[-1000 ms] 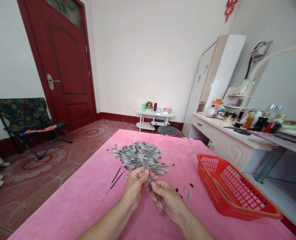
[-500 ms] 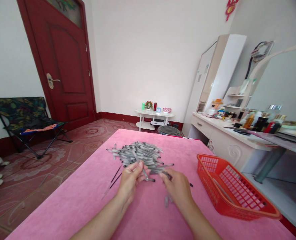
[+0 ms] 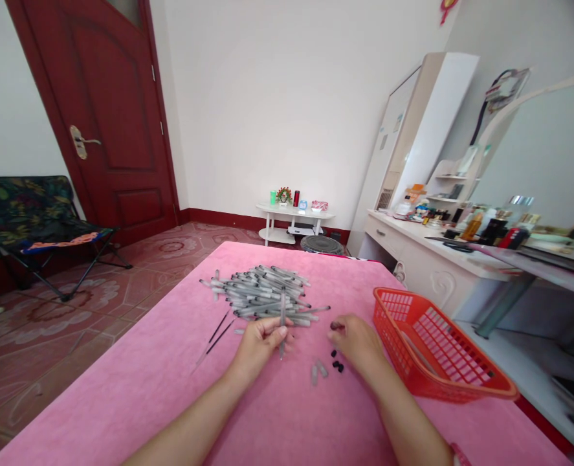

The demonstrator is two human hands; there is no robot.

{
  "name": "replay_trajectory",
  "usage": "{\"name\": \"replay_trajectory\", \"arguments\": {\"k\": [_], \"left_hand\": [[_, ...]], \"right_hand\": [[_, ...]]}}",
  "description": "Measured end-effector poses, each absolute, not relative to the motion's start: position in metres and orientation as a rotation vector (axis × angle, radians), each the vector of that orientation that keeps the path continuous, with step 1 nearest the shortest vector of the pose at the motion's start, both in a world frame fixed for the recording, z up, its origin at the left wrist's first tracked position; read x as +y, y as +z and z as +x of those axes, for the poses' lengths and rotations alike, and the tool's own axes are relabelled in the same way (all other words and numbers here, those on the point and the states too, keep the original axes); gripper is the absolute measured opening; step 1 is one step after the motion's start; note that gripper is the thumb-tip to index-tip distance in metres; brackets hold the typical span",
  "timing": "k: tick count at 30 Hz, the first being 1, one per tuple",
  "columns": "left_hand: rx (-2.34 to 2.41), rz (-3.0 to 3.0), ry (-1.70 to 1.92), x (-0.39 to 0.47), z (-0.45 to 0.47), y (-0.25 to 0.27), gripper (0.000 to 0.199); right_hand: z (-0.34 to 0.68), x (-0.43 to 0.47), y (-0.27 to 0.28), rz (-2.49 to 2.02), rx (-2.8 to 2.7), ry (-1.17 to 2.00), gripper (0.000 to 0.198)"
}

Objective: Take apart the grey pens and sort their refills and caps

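My left hand [image 3: 266, 338] is closed around a clear grey pen [image 3: 283, 307], held nearly upright in front of the pile of pens [image 3: 252, 291]. To its right, my right hand [image 3: 357, 338] has its fingers pinched together over the cloth; a small dark spot shows at the fingertips, too blurred to name. Just below those fingers lie several small black plugs [image 3: 338, 366]. Two greyish clear caps [image 3: 314, 374] rest left of the plugs. Two thin dark ink refills [image 3: 221, 335] lie left of my left hand.
A red plastic basket [image 3: 454, 388] stands on the right side of the pink-covered table [image 3: 170, 388], close to my right forearm. Beyond it is a white dressing table [image 3: 422, 252] crowded with bottles. A camouflage folding chair [image 3: 39, 220] stands at the left by the door.
The pen in my left hand has swung from slanted to nearly upright. My right hand has drawn away to the right, uncovering the black plugs. The view has shifted slightly.
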State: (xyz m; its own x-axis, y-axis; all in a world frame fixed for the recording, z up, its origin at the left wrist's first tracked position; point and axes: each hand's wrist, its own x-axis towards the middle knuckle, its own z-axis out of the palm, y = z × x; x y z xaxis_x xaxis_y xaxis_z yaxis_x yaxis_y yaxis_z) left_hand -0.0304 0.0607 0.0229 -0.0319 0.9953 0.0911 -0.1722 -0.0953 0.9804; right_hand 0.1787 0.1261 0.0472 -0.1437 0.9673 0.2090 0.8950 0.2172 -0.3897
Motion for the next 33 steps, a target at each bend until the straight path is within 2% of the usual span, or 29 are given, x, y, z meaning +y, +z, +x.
{"name": "replay_trajectory", "arguments": {"k": [4, 7, 12, 16, 19, 21, 27, 33], "left_hand": [[1.144, 1.404, 1.335, 0.061, -0.028, 0.018, 0.03], [1.26, 1.717, 1.287, 0.058, -0.028, 0.018, 0.023], [1.64, 2.219, 1.095, 0.049, -0.032, 0.027, 0.021], [1.934, 2.41, 0.95, 0.046, -0.038, 0.031, 0.036], [2.042, 2.495, 0.872, 0.048, -0.041, 0.031, 0.043], [2.06, 2.537, 0.851, 0.048, -0.042, 0.029, 0.045], [1.873, 2.567, 0.975, 0.049, -0.045, 0.027, 0.037], [1.837, 2.516, 0.956, 0.05, -0.045, 0.028, 0.036]], "right_hand": [[0.161, 0.116, 0.065, -1.193, -1.857, 0.692, 0.024], [0.149, 0.105, 0.077, -0.996, -1.712, 1.004, 0.029], [0.146, 0.099, 0.079, -1.064, -1.723, 0.939, 0.028], [0.144, 0.101, 0.071, -1.079, -1.781, 0.98, 0.032], [0.14, 0.102, 0.063, -1.082, -1.829, 0.888, 0.033], [0.138, 0.103, 0.058, -1.109, -1.823, 0.877, 0.034], [0.137, 0.103, 0.049, -1.115, -1.724, 1.133, 0.039], [0.141, 0.102, 0.057, -1.012, -1.804, 1.079, 0.018]]}}
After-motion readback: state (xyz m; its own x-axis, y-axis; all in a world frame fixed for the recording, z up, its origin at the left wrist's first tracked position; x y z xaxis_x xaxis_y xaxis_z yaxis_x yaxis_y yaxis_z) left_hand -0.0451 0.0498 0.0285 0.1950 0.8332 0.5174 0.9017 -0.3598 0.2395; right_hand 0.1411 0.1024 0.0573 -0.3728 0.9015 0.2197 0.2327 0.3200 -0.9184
